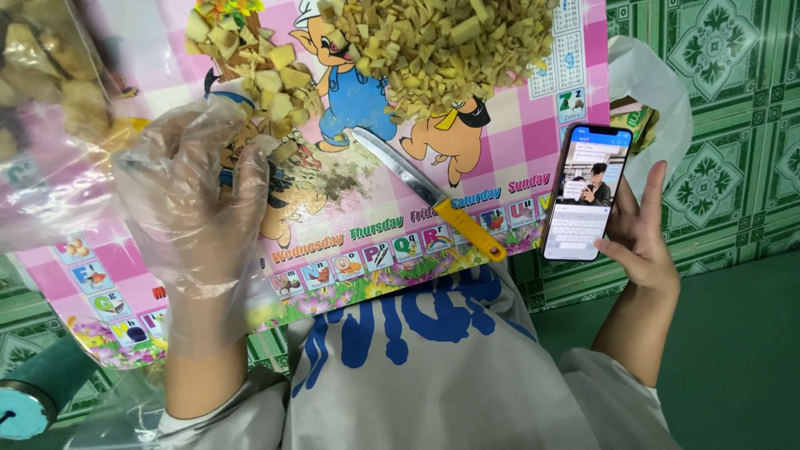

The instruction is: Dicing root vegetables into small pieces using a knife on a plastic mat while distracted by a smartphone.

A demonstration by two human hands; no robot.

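Observation:
My left hand, inside a clear plastic glove, rests on the pink cartoon mat beside a small heap of pale yellow chunks. It holds nothing that I can see. My right hand holds a smartphone upright at the mat's right edge, screen lit with a keyboard showing. A knife with a yellow handle lies diagonally on the mat between the hands, touched by neither. A larger pile of finely diced yellow pieces sits at the top of the mat.
A clear plastic bag of brownish lumps lies at the upper left. A white plastic bag lies behind the phone on the green patterned floor. My white shirt with blue print fills the bottom.

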